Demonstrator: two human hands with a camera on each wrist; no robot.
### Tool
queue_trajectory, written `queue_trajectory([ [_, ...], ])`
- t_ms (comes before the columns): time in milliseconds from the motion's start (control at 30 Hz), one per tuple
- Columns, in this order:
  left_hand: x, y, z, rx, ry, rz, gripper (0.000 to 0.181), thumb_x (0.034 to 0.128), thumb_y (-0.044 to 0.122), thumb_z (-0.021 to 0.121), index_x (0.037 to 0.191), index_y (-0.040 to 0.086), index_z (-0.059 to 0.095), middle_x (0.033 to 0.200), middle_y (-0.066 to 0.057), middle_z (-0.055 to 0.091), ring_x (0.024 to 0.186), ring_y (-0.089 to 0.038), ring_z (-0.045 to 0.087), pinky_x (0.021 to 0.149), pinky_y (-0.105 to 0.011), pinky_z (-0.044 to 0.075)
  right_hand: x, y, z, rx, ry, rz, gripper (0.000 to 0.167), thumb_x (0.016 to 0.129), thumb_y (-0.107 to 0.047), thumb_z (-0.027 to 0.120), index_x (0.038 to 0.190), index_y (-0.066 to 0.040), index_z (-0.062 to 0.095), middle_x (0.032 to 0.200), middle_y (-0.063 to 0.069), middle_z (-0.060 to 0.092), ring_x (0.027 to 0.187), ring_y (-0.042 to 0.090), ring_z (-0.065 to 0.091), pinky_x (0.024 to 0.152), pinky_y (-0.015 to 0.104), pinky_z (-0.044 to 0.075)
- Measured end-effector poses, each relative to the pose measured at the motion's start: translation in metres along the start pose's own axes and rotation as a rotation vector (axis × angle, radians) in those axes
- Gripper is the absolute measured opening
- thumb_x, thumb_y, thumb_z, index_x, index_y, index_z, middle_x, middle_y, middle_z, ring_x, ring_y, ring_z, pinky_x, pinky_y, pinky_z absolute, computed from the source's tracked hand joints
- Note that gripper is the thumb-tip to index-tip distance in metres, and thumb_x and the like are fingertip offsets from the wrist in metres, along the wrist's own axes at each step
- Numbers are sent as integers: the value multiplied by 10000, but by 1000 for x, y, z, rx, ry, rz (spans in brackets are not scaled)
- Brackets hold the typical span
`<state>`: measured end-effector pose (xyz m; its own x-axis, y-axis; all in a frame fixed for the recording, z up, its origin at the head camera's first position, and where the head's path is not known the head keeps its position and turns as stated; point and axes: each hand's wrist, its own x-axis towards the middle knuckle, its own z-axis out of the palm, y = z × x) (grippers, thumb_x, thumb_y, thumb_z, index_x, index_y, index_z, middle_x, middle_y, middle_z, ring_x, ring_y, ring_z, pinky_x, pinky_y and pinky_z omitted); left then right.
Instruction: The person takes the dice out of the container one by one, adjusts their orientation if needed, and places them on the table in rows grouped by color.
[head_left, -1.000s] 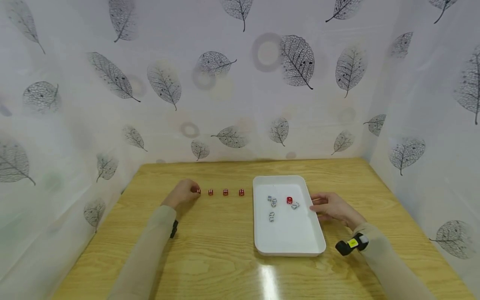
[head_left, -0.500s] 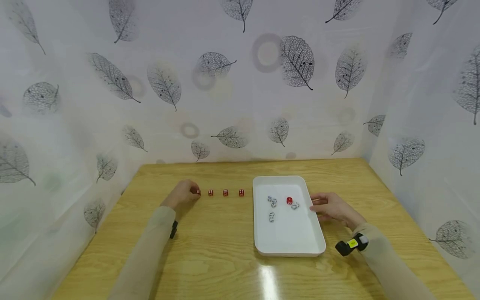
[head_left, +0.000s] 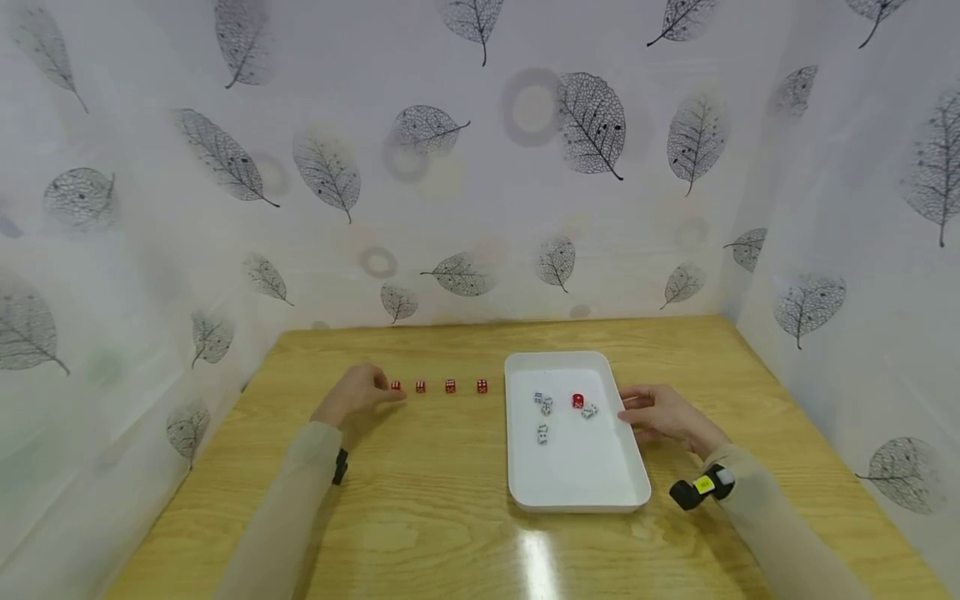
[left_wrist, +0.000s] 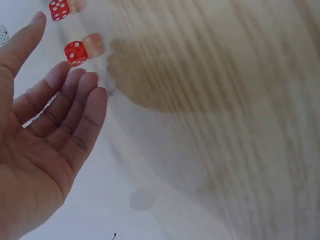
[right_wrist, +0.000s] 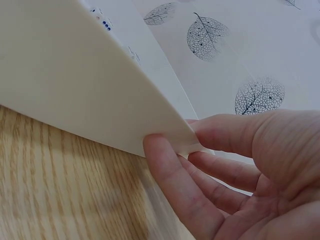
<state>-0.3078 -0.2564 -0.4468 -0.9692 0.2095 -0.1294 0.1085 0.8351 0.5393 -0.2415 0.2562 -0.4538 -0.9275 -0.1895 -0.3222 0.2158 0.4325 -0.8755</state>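
Observation:
In the head view my left hand (head_left: pixel 360 392) is at the left end of a row of several red dice. Its thumb and fingers spread around the end die (head_left: pixel 395 386) without gripping it. In the left wrist view that red die (left_wrist: pixel 76 53) sits just past the fingertips, so close that I cannot tell whether they touch. My right hand (head_left: pixel 667 414) holds the right side of a white tray (head_left: pixel 581 492); in the right wrist view its fingers pinch the tray wall (right_wrist: pixel 90 90) near the rim. One red die (head_left: pixel 577 401) lies inside with several white dice (head_left: pixel 542 434).
The wooden table (head_left: pixel 420 517) carries the tray and the row of dice. Three more red dice, the nearest to the tray being a red die (head_left: pixel 482 386), stand evenly spaced. A leaf-patterned sheet (head_left: pixel 465 192) rises at the back and both sides.
My left hand has loosened from the end die and drawn slightly toward me and left, so more of that die shows. The right hand and the tray hold still.

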Motion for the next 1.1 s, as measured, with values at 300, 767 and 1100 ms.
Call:
queue_trajectory([
  [300, 0, 11, 8, 22, 15, 141, 412, 873, 406, 720, 641, 107, 557, 578, 34, 474, 531, -101, 399, 518, -257, 361, 1, 0, 0, 3, 6, 13, 568, 932, -107, 658, 1415, 70, 416, 1319, 297, 526, 962, 206, 660, 775, 382, 593],
  [767, -4, 53, 30, 47, -57, 293, 193, 920, 314, 679, 799, 166, 657, 760, 53, 636, 670, -113, 546, 638, -288, 481, 1, 0, 0, 9, 6, 15, 572, 933, -101, 655, 1418, 76, 407, 1327, 302, 516, 966, 201, 657, 776, 382, 593],
  [1100, -2, 80, 46, 16, -78, 382, 168, 920, 263, 686, 814, 134, 671, 761, 34, 647, 660, -82, 536, 624, -248, 474, 1, -2, -1, -15, 9, 16, 563, 940, -119, 650, 1418, 63, 416, 1334, 296, 518, 986, 215, 657, 772, 373, 594],
])
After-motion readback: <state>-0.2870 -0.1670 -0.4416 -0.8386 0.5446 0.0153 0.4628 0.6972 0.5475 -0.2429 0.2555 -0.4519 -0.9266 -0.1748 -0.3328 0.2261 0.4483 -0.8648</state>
